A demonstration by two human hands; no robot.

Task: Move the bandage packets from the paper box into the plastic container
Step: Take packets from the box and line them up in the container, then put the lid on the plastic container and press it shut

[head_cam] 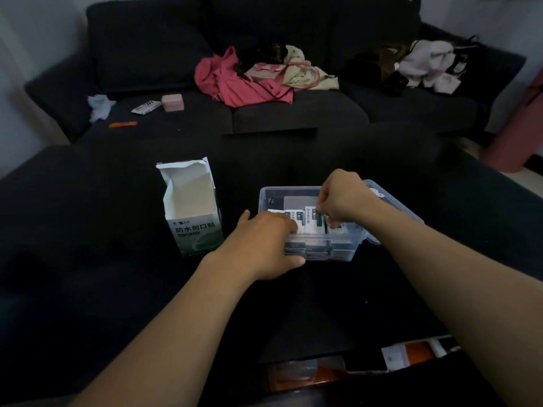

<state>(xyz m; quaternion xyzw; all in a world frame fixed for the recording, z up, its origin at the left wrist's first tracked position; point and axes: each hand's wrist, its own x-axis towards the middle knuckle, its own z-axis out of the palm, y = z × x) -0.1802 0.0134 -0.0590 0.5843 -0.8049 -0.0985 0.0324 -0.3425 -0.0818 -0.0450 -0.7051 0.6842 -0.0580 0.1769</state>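
A clear plastic container (pixel 270 198) sits mid-frame on a dark surface, its hinged lid (pixel 390 207) open to the right. Several white bandage packets (pixel 310 220) stand inside it. My left hand (pixel 264 245) grips the container's near left corner, thumb along the front wall, fingers over the rim among the packets. My right hand (pixel 342 198) reaches down into the container, fingers curled, pinching the packets at its right side. To the left stands the white-and-green paper box (pixel 194 212), top flaps open, its visible inside showing nothing.
Behind, a dark sofa (pixel 264 113) carries a pink garment (pixel 235 80), a small pink case (pixel 172 102), a tube (pixel 146 107), an orange item (pixel 122 124) and pale clothes (pixel 429 66). Orange-and-white objects (pixel 411 352) lie at the near edge.
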